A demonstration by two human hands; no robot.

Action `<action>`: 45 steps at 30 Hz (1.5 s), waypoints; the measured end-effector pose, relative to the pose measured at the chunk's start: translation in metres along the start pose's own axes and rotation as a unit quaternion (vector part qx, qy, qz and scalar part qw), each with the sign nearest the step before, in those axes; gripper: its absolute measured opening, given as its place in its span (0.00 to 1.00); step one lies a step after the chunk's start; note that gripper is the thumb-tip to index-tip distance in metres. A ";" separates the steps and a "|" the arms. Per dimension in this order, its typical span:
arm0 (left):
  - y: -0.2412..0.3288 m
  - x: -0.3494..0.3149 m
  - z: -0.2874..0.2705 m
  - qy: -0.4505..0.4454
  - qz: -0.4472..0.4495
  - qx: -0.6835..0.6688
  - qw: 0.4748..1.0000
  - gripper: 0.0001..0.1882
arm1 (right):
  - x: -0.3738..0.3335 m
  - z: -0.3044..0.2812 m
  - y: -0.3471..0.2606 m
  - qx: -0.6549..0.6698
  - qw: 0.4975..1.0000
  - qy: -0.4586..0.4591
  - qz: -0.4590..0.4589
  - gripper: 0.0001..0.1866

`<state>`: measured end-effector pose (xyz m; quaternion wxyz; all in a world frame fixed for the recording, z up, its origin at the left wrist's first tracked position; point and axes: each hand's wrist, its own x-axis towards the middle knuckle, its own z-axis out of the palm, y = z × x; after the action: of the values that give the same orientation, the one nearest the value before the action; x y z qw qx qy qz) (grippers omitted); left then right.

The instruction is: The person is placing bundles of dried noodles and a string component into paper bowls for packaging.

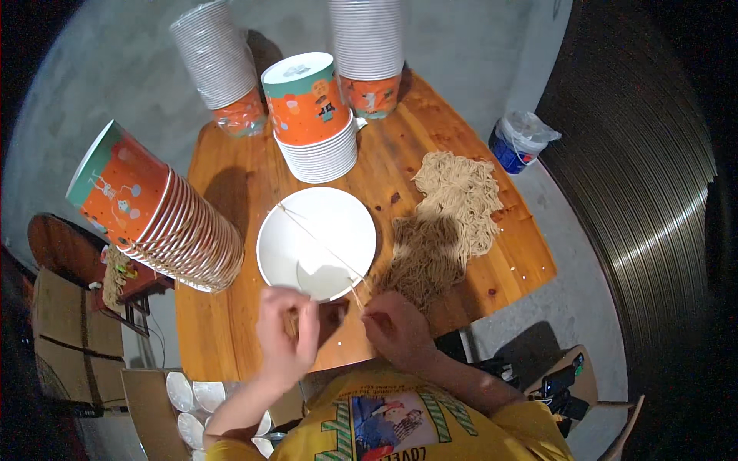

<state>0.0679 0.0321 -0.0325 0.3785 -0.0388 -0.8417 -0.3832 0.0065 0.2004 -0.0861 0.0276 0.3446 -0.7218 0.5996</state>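
Observation:
On the wooden table (223,338) stands a white paper bucket (315,223), its round mouth facing up. A thin tan string (323,244) runs slantwise across the mouth, from the far left rim to the near right rim. Just past that rim, my right hand (396,330) is closed in a pinch on the string. My left hand (286,334) is at the near left rim, slightly blurred, with fingers curled; whether anything is in them is hidden. A bundle of tan strings (438,238) lies right of the bucket, partly in shadow.
At left, a tilted stack of orange-and-green paper buckets (173,215) has string around its rims. Another bucket stack (311,115) stands behind, with two tall wrapped stacks (215,61) farther back. Below left, an open carton (150,415) holds white round pieces. A lidded pail (519,142) sits on the floor.

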 end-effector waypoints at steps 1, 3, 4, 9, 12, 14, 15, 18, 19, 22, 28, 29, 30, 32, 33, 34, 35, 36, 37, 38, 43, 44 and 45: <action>0.004 -0.010 0.002 0.004 -0.040 -0.034 0.999 0.05 | 0.000 -0.002 0.000 -0.021 1.000 -0.005 -0.021 0.08; 0.013 -0.029 0.008 -0.012 -0.172 -0.117 0.978 0.03 | -0.003 -0.003 0.004 -0.045 0.997 -0.011 -0.063 0.08; 0.019 -0.030 0.012 -0.044 -0.237 -0.147 0.959 0.04 | -0.004 -0.003 0.005 -0.067 0.992 -0.016 -0.106 0.09; 0.015 -0.021 0.019 -0.118 -0.507 -0.376 0.766 0.09 | -0.004 -0.003 -0.002 -0.113 0.980 -0.088 -0.140 0.09; 0.013 -0.017 0.020 -0.120 -0.535 -0.433 0.716 0.07 | -0.003 -0.003 -0.003 -0.133 0.971 -0.074 -0.183 0.08; 0.017 -0.013 0.018 -0.102 -0.545 -0.460 0.694 0.07 | -0.001 -0.004 -0.004 -0.137 0.969 -0.071 -0.194 0.08; 0.018 -0.011 0.018 -0.083 -0.555 -0.486 0.670 0.07 | -0.001 -0.004 -0.005 -0.139 0.965 -0.060 -0.215 0.08; 0.020 -0.009 0.021 -0.066 -0.556 -0.512 0.652 0.07 | 0.001 -0.006 -0.002 -0.158 0.948 -0.059 -0.269 0.09; 0.021 -0.007 0.021 -0.066 -0.555 -0.512 0.653 0.07 | 0.002 -0.006 -0.002 -0.175 0.935 -0.068 -0.300 0.10; 0.021 -0.003 0.020 -0.068 -0.560 -0.494 0.662 0.08 | 0.008 -0.008 -0.010 -0.177 0.938 -0.056 -0.293 0.12; 0.017 -0.007 0.017 -0.086 -0.552 -0.536 0.633 0.08 | 0.010 -0.008 -0.001 -0.188 0.928 -0.037 -0.318 0.10; 0.014 -0.010 0.017 -0.092 -0.555 -0.533 0.632 0.08 | 0.009 -0.007 -0.001 -0.187 0.928 -0.037 -0.319 0.10; 0.012 -0.012 0.017 -0.097 -0.559 -0.529 0.630 0.08 | 0.008 -0.006 -0.001 -0.194 0.927 -0.034 -0.320 0.10; 0.017 -0.008 0.016 -0.093 -0.570 -0.514 0.634 0.08 | 0.008 -0.005 -0.001 -0.201 0.925 -0.031 -0.320 0.10; 0.019 -0.007 0.016 -0.090 -0.580 -0.499 0.637 0.08 | 0.007 -0.006 -0.002 -0.202 0.925 -0.031 -0.320 0.09; 0.017 -0.010 0.018 -0.090 -0.581 -0.500 0.636 0.08 | 0.007 -0.006 -0.002 -0.202 0.925 -0.031 -0.320 0.09; 0.014 -0.013 0.019 -0.091 -0.581 -0.512 0.626 0.08 | 0.007 -0.006 -0.002 -0.202 0.925 -0.031 -0.320 0.09; 0.012 -0.015 0.020 -0.091 -0.580 -0.525 0.616 0.08 | 0.006 -0.006 -0.002 -0.199 0.927 -0.035 -0.315 0.09; 0.013 -0.015 0.019 -0.091 -0.580 -0.525 0.616 0.08 | 0.006 -0.006 -0.002 -0.196 0.929 -0.039 -0.311 0.09; 0.014 -0.013 0.020 -0.086 -0.589 -0.522 0.611 0.08 | 0.005 -0.006 -0.001 -0.197 0.929 -0.039 -0.310 0.09; 0.023 -0.008 0.020 -0.078 -0.577 -0.488 0.650 0.07 | 0.006 -0.006 0.000 -0.187 0.928 -0.030 -0.321 0.10; 0.014 -0.013 0.021 -0.073 -0.580 -0.511 0.630 0.06 | 0.007 -0.007 -0.001 -0.185 0.928 -0.031 -0.322 0.10; 0.008 -0.016 0.023 -0.069 -0.583 -0.534 0.608 0.05 | 0.008 -0.008 -0.003 -0.199 0.922 -0.052 -0.328 0.10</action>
<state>0.0682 0.0564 -0.0480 -0.0716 0.2386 -0.3559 -0.9007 -0.0017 0.2038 -0.0778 0.2529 0.5803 -0.6733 0.3820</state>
